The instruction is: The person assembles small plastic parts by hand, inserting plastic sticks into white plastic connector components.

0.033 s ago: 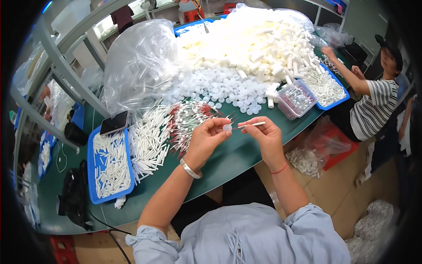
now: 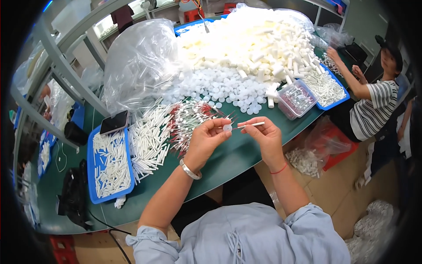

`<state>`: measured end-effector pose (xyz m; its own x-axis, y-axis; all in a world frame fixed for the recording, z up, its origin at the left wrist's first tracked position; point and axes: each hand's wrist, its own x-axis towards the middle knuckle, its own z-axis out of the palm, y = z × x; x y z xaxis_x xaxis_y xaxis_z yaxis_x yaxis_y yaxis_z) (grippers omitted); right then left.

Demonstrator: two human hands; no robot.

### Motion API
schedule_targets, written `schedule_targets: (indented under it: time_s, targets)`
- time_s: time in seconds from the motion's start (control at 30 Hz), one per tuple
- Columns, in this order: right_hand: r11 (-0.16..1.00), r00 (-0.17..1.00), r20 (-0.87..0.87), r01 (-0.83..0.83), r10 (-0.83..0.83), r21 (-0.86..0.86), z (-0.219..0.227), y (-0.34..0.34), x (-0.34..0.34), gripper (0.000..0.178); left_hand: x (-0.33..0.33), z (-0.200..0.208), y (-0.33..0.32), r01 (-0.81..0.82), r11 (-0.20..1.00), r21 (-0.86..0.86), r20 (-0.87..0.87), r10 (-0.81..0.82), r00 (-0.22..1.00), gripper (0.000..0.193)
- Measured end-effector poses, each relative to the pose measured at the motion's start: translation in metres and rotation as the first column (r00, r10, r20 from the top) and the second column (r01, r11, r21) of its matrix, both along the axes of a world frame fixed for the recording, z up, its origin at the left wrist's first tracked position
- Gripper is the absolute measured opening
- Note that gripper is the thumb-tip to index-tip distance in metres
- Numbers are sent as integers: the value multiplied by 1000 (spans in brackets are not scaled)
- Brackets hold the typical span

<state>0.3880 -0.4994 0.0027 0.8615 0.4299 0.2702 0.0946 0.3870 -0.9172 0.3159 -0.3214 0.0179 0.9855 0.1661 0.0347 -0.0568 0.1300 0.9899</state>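
Note:
My left hand [image 2: 208, 138] pinches a small translucent white disc [image 2: 227, 127] between thumb and fingertips. Close by on the right, my right hand [image 2: 265, 136] grips a thin white stick [image 2: 258, 124] with a reddish narrow end pointing at the disc. The two hands almost meet above the green table. Whether the stick's end touches or enters the disc is too small to tell. Behind my left hand lies a heap of thin red, green and white sticks [image 2: 187, 121]. Loose white tubes [image 2: 147, 141] are piled to its left.
A blue tray [image 2: 130, 171] of white tubes stands left, with a phone [image 2: 114, 123] at its far end. Beyond are piled translucent discs [image 2: 211, 86], thick white foam cylinders [image 2: 259, 48] and a clear plastic bag [image 2: 136, 61]. A clear box [image 2: 299, 99] stands right, near a seated co-worker [image 2: 378, 94].
My hands hold the same pose, with the disc and stick in nearly the same place. At the right, the co-worker's hands have shifted slightly.

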Motion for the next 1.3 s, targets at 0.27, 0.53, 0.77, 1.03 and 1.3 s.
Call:
schedule_targets:
  time_s: [0.27, 0.53, 0.77, 1.03, 1.3]
  targets:
    - [999, 999, 37, 11, -9, -53, -2, 2, -3, 10, -13, -11, 1, 2, 999, -38, 2, -2, 1000, 36]
    - [972, 979, 195, 100, -58, -210, 3, -2, -10, 12, -14, -17, 1, 14, 1000, -25, 42, -13, 999, 35]
    - [945, 961, 276, 120, -33, -305, 11, -8, -15, 13, -14, -17, 2, 47, 990, -136, 31, -43, 999, 32]
    - [950, 919, 391, 166, -51, -266, 2, -3, -15, 8, -15, -8, -4, 123, 969, -216, -51, -137, 989, 31]
    - [971, 996, 77, 52, -35, -234, 1, 4, -8, 11, -5, -4, -10, 0, 995, -104, -17, -2, 1000, 23]
